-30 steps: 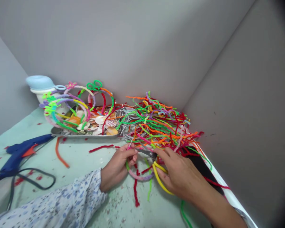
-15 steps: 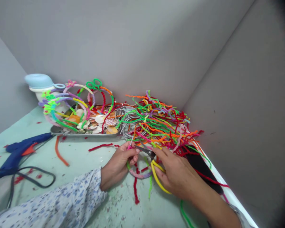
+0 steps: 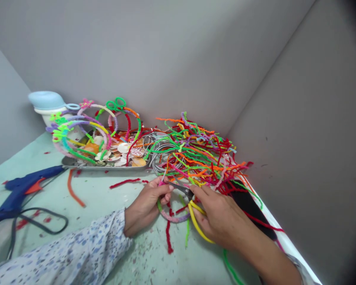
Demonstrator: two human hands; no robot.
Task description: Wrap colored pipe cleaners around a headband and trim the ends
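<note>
My left hand (image 3: 146,208) is closed around a pipe-cleaner ring (image 3: 172,217) of pink and green, pinching its end between thumb and fingers. My right hand (image 3: 218,215) grips scissors (image 3: 180,188) with yellow loop handles (image 3: 197,223). Their metal blades point left, up against the pink pipe cleaner at my left fingertips. The two hands nearly touch, and my fingers hide part of the blades. A loose red pipe-cleaner piece (image 3: 167,233) lies on the table under the ring.
A large tangle of multicoloured pipe cleaners (image 3: 198,154) rises just beyond my hands. Behind it, a metal tray (image 3: 106,168) holds seashells and pipe-cleaner rings. A blue hot glue gun (image 3: 23,186) with its cord lies left. Grey walls close the back and right.
The whole view has shifted slightly left and up. My hands and the scissors stay in nearly the same grip on the ring.
</note>
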